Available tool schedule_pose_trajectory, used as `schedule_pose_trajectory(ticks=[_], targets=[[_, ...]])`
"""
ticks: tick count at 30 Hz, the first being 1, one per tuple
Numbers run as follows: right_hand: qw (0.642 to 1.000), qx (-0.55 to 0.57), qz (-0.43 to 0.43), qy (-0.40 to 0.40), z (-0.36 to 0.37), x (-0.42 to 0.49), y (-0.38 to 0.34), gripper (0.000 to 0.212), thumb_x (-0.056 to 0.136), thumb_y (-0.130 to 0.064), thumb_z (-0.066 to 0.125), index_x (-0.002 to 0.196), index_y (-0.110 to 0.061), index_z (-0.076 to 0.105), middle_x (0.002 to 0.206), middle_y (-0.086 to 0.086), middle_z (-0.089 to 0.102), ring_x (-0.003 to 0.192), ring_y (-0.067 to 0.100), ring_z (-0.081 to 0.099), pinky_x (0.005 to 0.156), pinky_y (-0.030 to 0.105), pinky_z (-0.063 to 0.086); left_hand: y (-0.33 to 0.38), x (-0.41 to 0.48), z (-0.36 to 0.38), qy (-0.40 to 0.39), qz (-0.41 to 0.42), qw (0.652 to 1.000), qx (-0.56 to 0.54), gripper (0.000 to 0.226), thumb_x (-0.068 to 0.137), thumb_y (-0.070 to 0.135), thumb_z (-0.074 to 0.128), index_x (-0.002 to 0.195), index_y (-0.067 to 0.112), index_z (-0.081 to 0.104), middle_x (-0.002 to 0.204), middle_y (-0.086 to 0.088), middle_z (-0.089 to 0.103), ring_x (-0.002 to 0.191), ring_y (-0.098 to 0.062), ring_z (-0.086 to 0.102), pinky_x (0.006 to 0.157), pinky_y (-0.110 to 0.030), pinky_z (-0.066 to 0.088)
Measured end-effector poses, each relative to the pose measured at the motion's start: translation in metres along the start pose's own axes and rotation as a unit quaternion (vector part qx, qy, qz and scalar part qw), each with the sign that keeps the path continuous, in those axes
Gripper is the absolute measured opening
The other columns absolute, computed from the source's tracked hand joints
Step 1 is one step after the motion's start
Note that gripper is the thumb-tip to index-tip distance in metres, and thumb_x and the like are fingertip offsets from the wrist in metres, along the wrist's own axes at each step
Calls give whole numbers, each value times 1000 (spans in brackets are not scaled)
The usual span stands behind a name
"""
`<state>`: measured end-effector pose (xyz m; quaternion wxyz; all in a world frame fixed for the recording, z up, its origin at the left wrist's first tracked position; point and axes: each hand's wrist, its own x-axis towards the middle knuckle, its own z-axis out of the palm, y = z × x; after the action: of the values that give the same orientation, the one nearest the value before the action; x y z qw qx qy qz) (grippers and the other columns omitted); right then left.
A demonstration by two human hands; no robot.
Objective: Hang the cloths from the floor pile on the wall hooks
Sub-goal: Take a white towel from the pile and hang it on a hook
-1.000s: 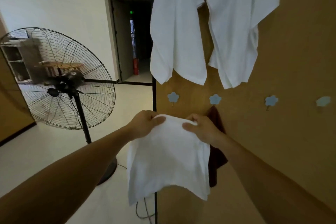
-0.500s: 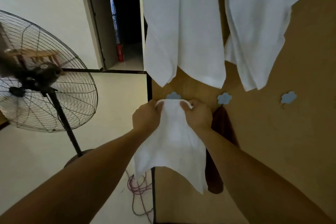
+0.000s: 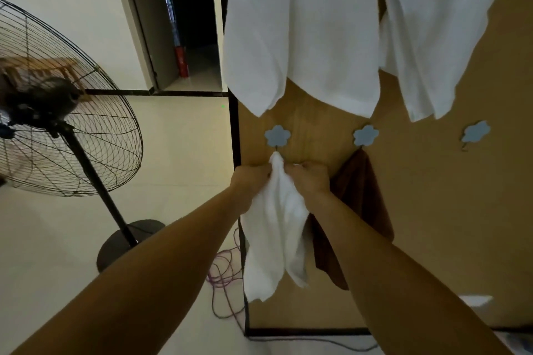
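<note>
A small white cloth (image 3: 277, 228) hangs bunched between my two hands, its top point right under the leftmost blue flower hook (image 3: 277, 135) on the brown wall panel. My left hand (image 3: 250, 179) grips the cloth's left side and my right hand (image 3: 310, 177) grips its right side, both just below the hook. A dark brown cloth (image 3: 357, 204) hangs from the second flower hook (image 3: 365, 135). A third flower hook (image 3: 476, 132) to the right is bare. Two large white cloths (image 3: 302, 29) (image 3: 438, 26) hang from above.
A big black standing fan (image 3: 57, 112) is on the left, its round base (image 3: 127, 242) on the pale floor. Purple and dark cables (image 3: 225, 277) lie by the panel's black edge. An open dark doorway (image 3: 187, 17) with a red extinguisher is behind.
Both hands carried the white cloth up to the leftmost hook and drew together, so the cloth went from spread flat to bunched in a narrow fold. The view moved closer to the wall.
</note>
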<state>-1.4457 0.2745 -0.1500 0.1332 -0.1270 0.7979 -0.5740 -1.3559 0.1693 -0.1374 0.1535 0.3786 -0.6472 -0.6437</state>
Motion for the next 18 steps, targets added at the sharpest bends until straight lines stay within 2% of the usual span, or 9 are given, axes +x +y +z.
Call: schedule_pose_trajectory(ticks=[2,3,5,6,9,12,14,16,18], targets=[[998,-39,20,-34,-4,1,-4,26,79,-41,67,78,-15,68,85,6,70,84,26,68,72,34,52,7,-1,-3,-36,-32,999,-2,59,75,47,72,119,9,58,114,-9,64,103,-29,61,97,-42,48],[996,-80,18,-35,-6,-1,-8,37,79,-50,65,79,-14,67,88,7,70,84,26,67,71,35,51,9,0,-4,-39,-27,999,14,64,73,50,72,119,9,57,116,-10,63,103,-29,61,98,-43,47],[980,-200,-23,14,-7,-9,-11,62,74,-78,50,72,-17,63,79,2,65,80,21,63,70,32,48,10,2,-6,-5,16,990,137,59,69,61,67,104,14,59,104,-6,66,93,-25,62,93,-41,49],[957,-276,-62,61,-6,-14,-10,67,73,-83,41,71,-20,62,78,0,64,84,22,61,75,34,47,10,0,-5,30,42,968,247,57,69,69,61,95,18,58,92,-2,65,86,-22,61,88,-40,49],[872,-410,-195,182,-2,-30,-2,45,86,-59,45,94,-19,63,102,5,63,105,28,53,89,42,38,5,-8,-3,196,214,838,462,42,78,65,49,81,22,50,72,7,52,74,-20,50,74,-35,36],[860,-372,-322,133,0,-30,3,27,92,-29,53,116,-19,63,113,6,61,109,25,52,93,38,37,-4,-6,-5,195,389,777,454,25,89,39,54,98,15,58,93,-3,61,87,-25,55,72,-34,41],[883,-291,-363,59,1,-31,2,27,96,-20,50,119,-14,63,109,6,67,103,22,60,94,31,42,-11,-2,-5,114,435,776,443,28,96,28,49,114,12,62,109,-7,63,100,-25,57,83,-32,45],[903,-208,-374,45,1,-35,0,26,100,-27,46,107,-13,67,92,4,70,85,18,64,79,28,49,-17,-5,-4,63,423,821,379,31,97,24,45,122,12,59,113,-7,63,101,-23,58,82,-29,46],[907,-218,-360,28,0,-36,-1,25,98,-31,47,109,-15,63,92,2,69,82,17,64,72,27,49,-24,-8,-4,17,407,858,314,37,94,21,52,130,12,53,117,-8,61,101,-24,60,80,-32,49]])
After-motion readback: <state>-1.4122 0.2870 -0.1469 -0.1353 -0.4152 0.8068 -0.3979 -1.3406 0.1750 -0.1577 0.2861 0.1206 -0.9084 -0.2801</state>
